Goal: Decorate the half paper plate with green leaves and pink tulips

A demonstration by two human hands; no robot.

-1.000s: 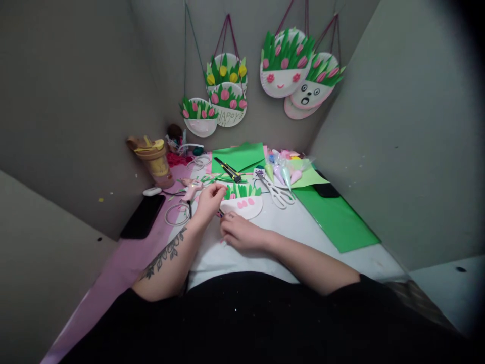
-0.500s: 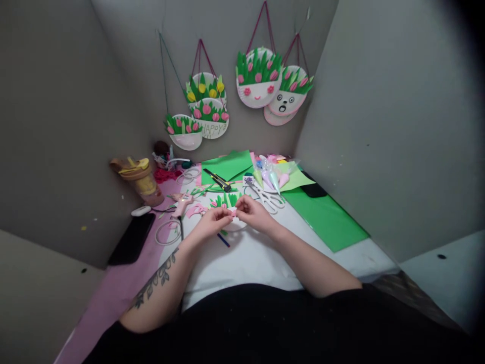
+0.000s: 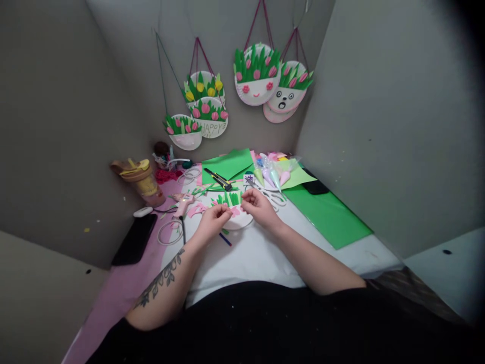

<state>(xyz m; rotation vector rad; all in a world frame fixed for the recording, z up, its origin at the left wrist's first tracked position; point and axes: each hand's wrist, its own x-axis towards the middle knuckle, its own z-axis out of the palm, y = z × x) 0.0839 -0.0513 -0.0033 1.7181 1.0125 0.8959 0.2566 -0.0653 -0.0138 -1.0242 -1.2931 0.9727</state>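
Note:
A white paper plate [image 3: 239,223] lies on the table before me, with green paper leaves [image 3: 232,198] standing along its far side and small pink paper pieces [image 3: 236,211] at its middle. Over its left edge, my left hand [image 3: 215,220] is closed in a pinch near the pink pieces. My right hand [image 3: 260,208] hovers above the plate's right side, thumb and fingers also pinched together. What either pinch holds is too small to make out. A dark blue pen-like stick [image 3: 225,239] lies close to the plate's near edge.
A pink glue gun [image 3: 184,205] and cable loop lie left, near a dark phone [image 3: 134,240] and drink cup [image 3: 142,179]. A cutter knife [image 3: 219,179], white scissors [image 3: 271,196], green sheets [image 3: 331,217] and piping bags [image 3: 271,174] lie beyond. Decorated plates [image 3: 257,91] hang on the wall.
My hands, fingertips together over the plate half a second ago, have drawn apart. The right hand has moved right, uncovering more leaves and the pink pieces. The view has shifted slightly.

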